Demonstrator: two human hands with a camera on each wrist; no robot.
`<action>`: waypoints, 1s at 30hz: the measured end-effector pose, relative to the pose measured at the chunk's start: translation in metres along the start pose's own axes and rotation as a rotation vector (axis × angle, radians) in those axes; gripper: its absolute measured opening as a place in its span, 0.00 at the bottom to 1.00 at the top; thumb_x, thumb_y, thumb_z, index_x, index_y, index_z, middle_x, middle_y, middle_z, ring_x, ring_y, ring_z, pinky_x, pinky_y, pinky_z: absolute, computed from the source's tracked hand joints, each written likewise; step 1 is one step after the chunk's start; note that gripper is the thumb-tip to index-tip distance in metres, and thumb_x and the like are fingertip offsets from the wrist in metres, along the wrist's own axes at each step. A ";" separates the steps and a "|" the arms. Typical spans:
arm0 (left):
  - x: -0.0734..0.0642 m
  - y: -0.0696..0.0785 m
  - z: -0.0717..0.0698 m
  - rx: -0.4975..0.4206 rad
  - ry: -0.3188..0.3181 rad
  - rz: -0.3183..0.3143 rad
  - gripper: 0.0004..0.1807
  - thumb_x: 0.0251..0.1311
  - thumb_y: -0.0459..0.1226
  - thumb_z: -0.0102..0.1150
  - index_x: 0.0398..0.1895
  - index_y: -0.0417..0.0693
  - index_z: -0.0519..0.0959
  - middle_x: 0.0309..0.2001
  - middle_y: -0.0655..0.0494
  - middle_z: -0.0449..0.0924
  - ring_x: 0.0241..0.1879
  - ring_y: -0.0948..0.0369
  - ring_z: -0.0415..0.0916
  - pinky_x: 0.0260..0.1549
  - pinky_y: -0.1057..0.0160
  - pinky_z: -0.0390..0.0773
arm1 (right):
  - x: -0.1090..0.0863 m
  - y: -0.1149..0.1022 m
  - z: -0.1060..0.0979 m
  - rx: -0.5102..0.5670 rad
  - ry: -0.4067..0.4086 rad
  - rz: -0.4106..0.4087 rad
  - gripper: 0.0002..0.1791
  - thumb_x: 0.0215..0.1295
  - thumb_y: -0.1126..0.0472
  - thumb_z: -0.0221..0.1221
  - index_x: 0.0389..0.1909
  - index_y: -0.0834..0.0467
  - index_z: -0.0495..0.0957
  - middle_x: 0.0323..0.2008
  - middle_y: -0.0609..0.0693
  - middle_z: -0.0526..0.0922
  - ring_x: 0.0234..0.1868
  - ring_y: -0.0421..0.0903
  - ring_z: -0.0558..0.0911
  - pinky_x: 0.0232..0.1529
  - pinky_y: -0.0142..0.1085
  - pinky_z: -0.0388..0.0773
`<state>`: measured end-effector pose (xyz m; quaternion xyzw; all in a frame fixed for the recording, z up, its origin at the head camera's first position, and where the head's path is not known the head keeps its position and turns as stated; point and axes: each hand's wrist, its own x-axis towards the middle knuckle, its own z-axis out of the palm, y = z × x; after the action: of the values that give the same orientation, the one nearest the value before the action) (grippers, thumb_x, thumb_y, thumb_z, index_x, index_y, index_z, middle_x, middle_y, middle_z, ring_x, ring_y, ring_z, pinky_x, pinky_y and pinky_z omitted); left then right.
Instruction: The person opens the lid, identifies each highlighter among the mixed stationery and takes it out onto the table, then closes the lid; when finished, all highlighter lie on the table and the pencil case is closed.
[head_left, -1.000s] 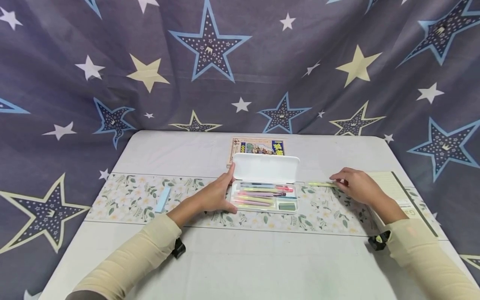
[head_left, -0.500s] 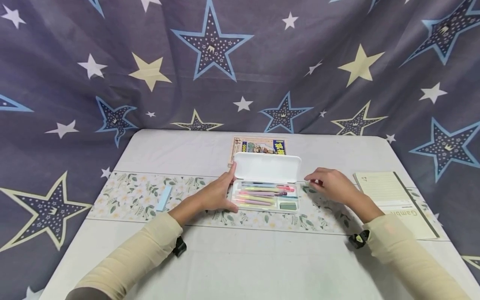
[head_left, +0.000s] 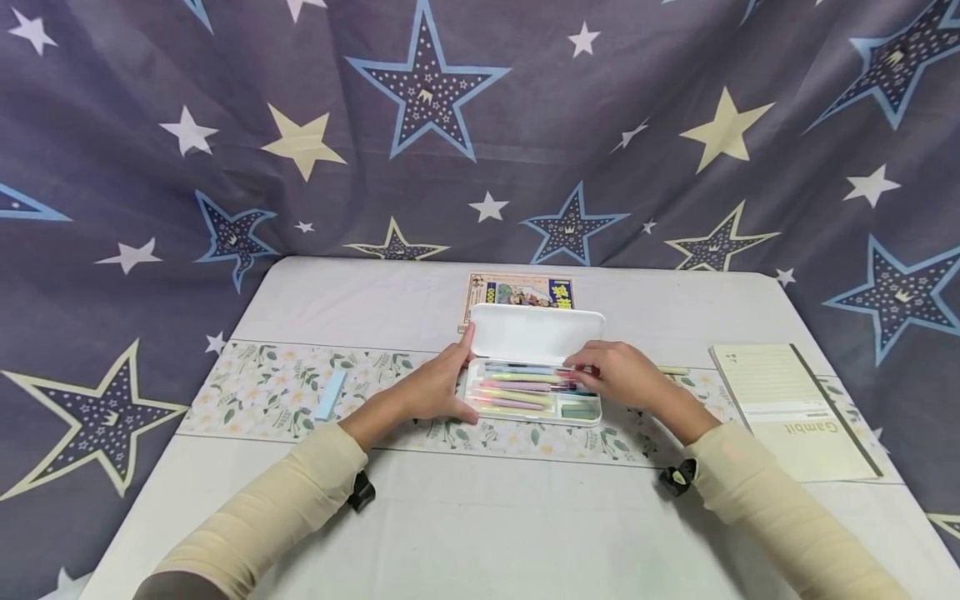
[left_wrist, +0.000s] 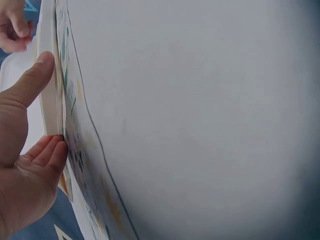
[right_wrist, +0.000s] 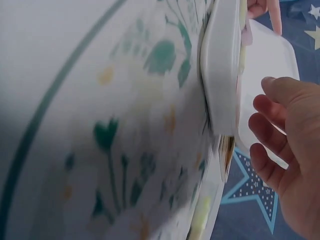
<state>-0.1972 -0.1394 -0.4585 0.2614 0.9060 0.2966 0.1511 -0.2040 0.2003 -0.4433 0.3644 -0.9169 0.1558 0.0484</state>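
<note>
A white pencil case (head_left: pixel 537 420) lies with its lid (head_left: pixel 536 331) raised, holding several pens (head_left: pixel 517 387) and a small green block (head_left: pixel 577 411). My left hand (head_left: pixel 431 390) grips its left end, thumb at the front edge and fingers toward the hinge; the left wrist view shows that thumb (left_wrist: pixel 35 80) against the case wall. Over the case's right end is my right hand (head_left: pixel 622 375), fingertips above the pens near a red one. In the right wrist view its fingers (right_wrist: pixel 270 132) bend loosely with nothing visible between them. A yellow-green pen (head_left: pixel 673 370) lies on the table, partly behind this hand.
Behind the lid lies a picture-covered book (head_left: pixel 517 291). At the right rests a cream notebook (head_left: pixel 795 412) marked "Gambit". A light blue strip (head_left: pixel 330 394) lies left of my left hand. A floral runner (head_left: pixel 277 392) crosses the white table, with a star-patterned curtain (head_left: pixel 480 175) behind.
My right hand has moved left from the yellow-green pen to over the pencil case, leaving that pen on the table. The left hand has stayed on the case.
</note>
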 end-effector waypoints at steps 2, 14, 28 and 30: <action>0.000 0.000 0.000 -0.001 0.000 0.004 0.84 0.40 0.53 0.84 0.81 0.56 0.19 0.63 0.52 0.68 0.64 0.57 0.70 0.71 0.52 0.67 | 0.004 -0.003 0.003 0.003 -0.005 -0.013 0.09 0.67 0.57 0.67 0.45 0.51 0.89 0.37 0.44 0.88 0.33 0.37 0.82 0.36 0.37 0.81; -0.001 -0.003 0.003 0.013 0.011 0.016 0.84 0.40 0.53 0.84 0.81 0.54 0.19 0.63 0.52 0.68 0.63 0.57 0.70 0.71 0.52 0.68 | 0.013 -0.012 0.016 -0.021 -0.009 -0.074 0.09 0.66 0.60 0.68 0.45 0.52 0.89 0.35 0.44 0.87 0.32 0.38 0.83 0.36 0.36 0.82; 0.000 -0.003 0.002 0.007 0.016 0.025 0.84 0.40 0.52 0.84 0.81 0.56 0.19 0.63 0.53 0.68 0.63 0.58 0.70 0.71 0.52 0.67 | 0.012 -0.013 0.017 -0.054 -0.008 -0.098 0.11 0.63 0.62 0.70 0.47 0.53 0.90 0.35 0.44 0.87 0.32 0.39 0.84 0.35 0.34 0.83; 0.000 -0.003 0.002 0.007 0.013 0.019 0.84 0.40 0.52 0.84 0.80 0.57 0.19 0.63 0.53 0.68 0.63 0.58 0.70 0.71 0.53 0.67 | 0.012 -0.013 0.017 -0.062 0.000 -0.118 0.11 0.63 0.62 0.70 0.46 0.52 0.90 0.34 0.44 0.86 0.30 0.38 0.82 0.33 0.33 0.81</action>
<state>-0.1975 -0.1400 -0.4622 0.2688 0.9055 0.2964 0.1413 -0.2036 0.1783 -0.4534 0.4159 -0.8982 0.1244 0.0688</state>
